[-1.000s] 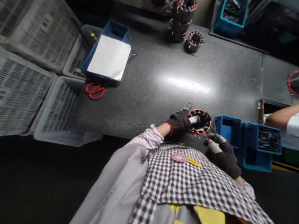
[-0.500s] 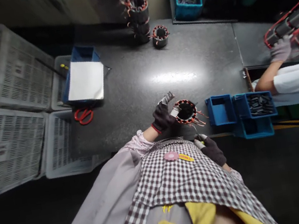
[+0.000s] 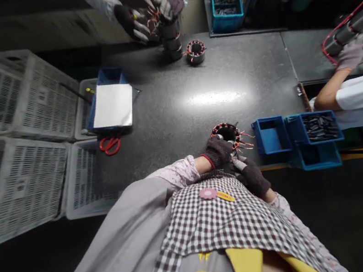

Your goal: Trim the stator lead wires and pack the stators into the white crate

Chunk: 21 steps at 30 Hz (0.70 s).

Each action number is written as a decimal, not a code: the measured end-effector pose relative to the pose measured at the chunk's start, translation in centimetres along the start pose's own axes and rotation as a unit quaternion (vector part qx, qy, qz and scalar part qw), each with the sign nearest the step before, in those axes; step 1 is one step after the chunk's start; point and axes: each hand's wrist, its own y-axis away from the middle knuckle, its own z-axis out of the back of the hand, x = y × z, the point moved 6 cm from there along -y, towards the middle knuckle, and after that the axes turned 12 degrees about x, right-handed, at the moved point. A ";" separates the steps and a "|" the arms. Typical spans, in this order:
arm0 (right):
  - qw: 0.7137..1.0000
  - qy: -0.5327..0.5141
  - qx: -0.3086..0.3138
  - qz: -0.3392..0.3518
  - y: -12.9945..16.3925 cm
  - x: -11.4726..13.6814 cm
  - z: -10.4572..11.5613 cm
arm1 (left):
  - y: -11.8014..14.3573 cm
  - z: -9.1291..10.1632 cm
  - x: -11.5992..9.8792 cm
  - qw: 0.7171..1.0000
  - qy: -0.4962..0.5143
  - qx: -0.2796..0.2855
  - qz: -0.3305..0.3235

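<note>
Your left hand (image 3: 218,151), in a dark knit glove with a red cuff, rests against the near rim of the wound stator (image 3: 228,133), fingers curled onto its edge; the hold looks closed on the stator, though the fingertips are hidden behind the rim. Your right hand (image 3: 252,176), also dark-gloved, sits just below and to the right of that grip, close to your body, with pale taped fingertips (image 3: 239,164) pointing up toward the stator; whether it pinches anything cannot be told, as the fingers overlap the left glove. The stator stands upright on the dark worktable (image 3: 177,109) at its near edge, directly ahead of your left hand, with copper lead wires (image 3: 247,142) fanning out to the right, above your right hand. Just right of the grip stand three blue bins (image 3: 273,134): the nearest to the stator shows no contents, the next holds dark small parts. Well to the left of the grip lie red-handled scissors (image 3: 110,144) beside a blue tray (image 3: 104,77) covered by a white sheet, with grey slatted crates (image 3: 13,150) beyond. Far ahead of your hands, a second person's gloved hands (image 3: 150,11) work on a stack of stators, one more stator (image 3: 195,51) standing beside it. To the far right, a third person's gloved hand (image 3: 349,56) rests on red-wired parts.
</note>
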 end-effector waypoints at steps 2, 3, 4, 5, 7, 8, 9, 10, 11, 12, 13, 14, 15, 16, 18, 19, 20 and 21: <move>0.992 -0.106 0.054 -0.049 0.2 1.3 -1.5 | 0.2 0.3 -0.4 1.000 -0.008 0.005 0.011; 0.980 -0.166 0.077 -0.075 0.2 2.0 -2.4 | 0.3 0.5 -0.6 1.000 -0.004 0.004 0.015; 0.966 -0.220 0.094 -0.095 0.3 2.7 -3.3 | 0.4 0.7 -0.7 1.000 -0.003 0.010 0.019; 0.956 -0.258 0.097 -0.102 0.3 3.5 -4.1 | 0.4 0.9 -0.7 1.000 -0.002 0.016 0.022; 0.957 -0.262 0.078 -0.092 0.4 4.5 -4.8 | 0.4 1.0 -0.7 0.999 0.003 0.035 0.032; 0.965 -0.238 0.063 -0.086 0.7 4.6 -4.7 | 0.4 1.0 -0.7 0.999 0.005 0.042 0.031; 0.974 -0.204 0.048 -0.082 1.2 4.3 -4.4 | 0.4 1.0 -0.8 0.998 0.004 0.049 0.025; 0.983 -0.160 0.034 -0.081 2.0 3.9 -3.8 | 0.4 1.1 -0.9 0.998 0.000 0.051 0.021; 0.988 -0.125 0.025 -0.084 2.8 3.2 -3.0 | 0.4 1.1 -0.9 0.999 -0.006 0.049 0.018; 0.991 -0.098 0.024 -0.090 3.7 2.3 -2.2 | 0.4 1.2 -0.9 0.999 -0.010 0.049 0.017; 0.992 -0.075 0.020 -0.097 4.5 1.5 -1.2 | 0.4 1.3 -0.9 0.999 -0.013 0.046 0.016; 0.994 -0.036 0.014 -0.098 5.1 1.0 -0.2 | 0.4 1.5 -0.8 0.999 -0.012 0.045 0.021; 0.995 0.022 0.001 -0.097 5.4 0.6 0.7 | 0.5 1.6 -0.7 0.998 -0.011 0.049 0.025; 0.992 0.090 -0.017 -0.091 5.4 0.6 1.5 | 0.6 1.8 -0.7 0.998 -0.010 0.054 0.029; 0.969 0.226 -0.063 -0.074 4.6 1.2 2.3 | 0.8 2.0 -0.6 0.997 -0.009 0.065 0.027; 0.956 0.274 -0.082 -0.066 3.9 1.6 2.3 | 0.9 2.0 -0.6 0.997 -0.008 0.069 0.024; 0.943 0.316 -0.090 -0.062 3.1 1.9 2.2 | 0.9 2.0 -0.7 0.997 -0.005 0.073 0.018; 0.929 0.354 -0.086 -0.061 2.2 2.2 1.9 | 0.8 1.8 -0.7 0.997 0.001 0.073 0.011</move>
